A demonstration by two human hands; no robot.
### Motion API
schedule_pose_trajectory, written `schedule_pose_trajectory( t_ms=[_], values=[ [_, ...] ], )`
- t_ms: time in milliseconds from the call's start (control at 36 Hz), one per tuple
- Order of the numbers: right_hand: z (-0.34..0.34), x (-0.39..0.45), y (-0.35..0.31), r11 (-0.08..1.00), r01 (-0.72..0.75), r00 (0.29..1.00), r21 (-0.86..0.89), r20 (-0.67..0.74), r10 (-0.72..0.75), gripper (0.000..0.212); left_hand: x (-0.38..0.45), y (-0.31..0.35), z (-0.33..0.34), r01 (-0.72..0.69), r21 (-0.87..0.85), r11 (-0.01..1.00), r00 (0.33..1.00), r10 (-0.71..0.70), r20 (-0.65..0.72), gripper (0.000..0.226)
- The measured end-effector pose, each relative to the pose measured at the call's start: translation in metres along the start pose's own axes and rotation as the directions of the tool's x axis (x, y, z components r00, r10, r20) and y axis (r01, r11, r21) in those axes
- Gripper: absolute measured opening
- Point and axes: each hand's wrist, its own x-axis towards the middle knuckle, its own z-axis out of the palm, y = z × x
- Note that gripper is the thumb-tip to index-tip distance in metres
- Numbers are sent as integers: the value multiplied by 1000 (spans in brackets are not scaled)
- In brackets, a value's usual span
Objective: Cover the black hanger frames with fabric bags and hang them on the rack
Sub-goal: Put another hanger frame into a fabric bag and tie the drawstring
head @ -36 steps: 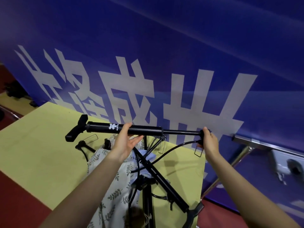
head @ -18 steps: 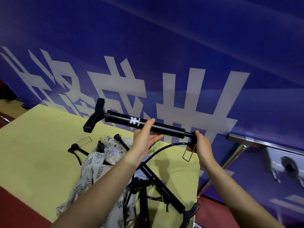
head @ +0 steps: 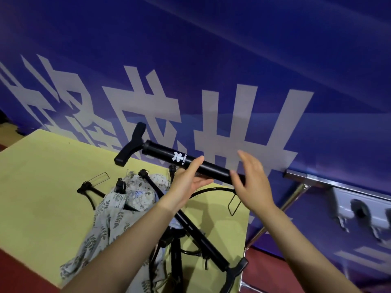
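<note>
Since a moment ago the right hand has let go of the black pump and now hovers beside its lower end, fingers straight and loosely spread. Left hand holds the barrel from beneath, thumb up its side, apparently cradling it. Below, black hanger frames and leaf-print fabric bag lie on the yellow bench.

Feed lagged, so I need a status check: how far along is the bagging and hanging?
Done: nothing is hung; no rack shows. In hand: the left hand grips a black tube with a T-handle; the right hand is open beside it. Left: the leaf-print fabric bag only drapes over black frames on the yellow table.
</note>
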Motion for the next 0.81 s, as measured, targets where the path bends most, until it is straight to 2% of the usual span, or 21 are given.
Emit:
schedule_pose_trajectory(
  t_ms=[28, 83, 139, 194, 250, 333, 389, 444, 500, 583, 639, 667, 722, 750, 806],
  values=[
    [-2, 2, -4, 996, 82, 992, -45, 101, -78, 53, 0, 1, 0, -6, 26, 1000, 1000, 6, 21, 32],
    [-3, 7, -9, 983, 148, 948, -111, 300, -109, 54, 0, 4, 0, -18, 92, 996, 1000, 16, 20, 41],
    [1, 11, -11, 997, 39, 910, -59, 415, -11, 45, 3, 7, -3, -14, 123, 992, 999, 19, -40, 49],
    [8, 10, -10, 996, -87, 887, 22, 456, 68, 42, 4, 7, -10, -2, 126, 992, 996, 13, -89, 51],
    [15, 5, -9, 991, -129, 888, 41, 450, 97, 41, 3, 5, -26, -4, 201, 980, 995, 24, -99, 55],
    [21, 1, -11, 978, -199, 908, 68, 388, 157, 37, -2, -13, -64, -16, 481, 876, 980, 109, -165, 48],
    [20, 6, -16, 963, -242, 929, 119, 314, 195, 38, -4, -34, -95, 26, 694, 720, 967, 157, -200, 32],
    [16, 15, -23, 954, -253, 950, 157, 229, 214, 33, -8, -60, -126, 122, 818, 562, 962, 135, -235, 26],
    [8, 23, -31, 945, -250, 960, 209, 183, 213, 31, -16, -81, -147, 155, 805, 572, 943, 157, -293, 31],
    [-3, 33, -41, 955, -218, 968, 201, 170, 186, 29, -27, -91, -155, 81, 775, 627, 893, 299, -336, 52],
    [-7, 38, -46, 967, -204, 969, 155, 174, 177, 30, -29, -91, -154, -16, 810, 586, 898, 364, -246, 47],
    [-8, 41, -47, 973, -193, 971, 129, 165, 171, 32, -28, -89, -153, -65, 853, 518, 916, 371, -156, 40],
    [-10, 44, -49, 980, -177, 978, 91, 131, 165, 36, -24, -88, -157, -145, 936, 321, 940, 340, 29, 30],
    [-13, 45, -51, 981, -174, 981, 81, 106, 165, 37, -20, -90, -162, -157, 956, 247, 947, 313, 75, 28],
    [-18, 47, -52, 981, -179, 983, 77, 59, 174, 37, -14, -92, -172, -117, 979, 164, 962, 265, 71, 28]
  ],
)
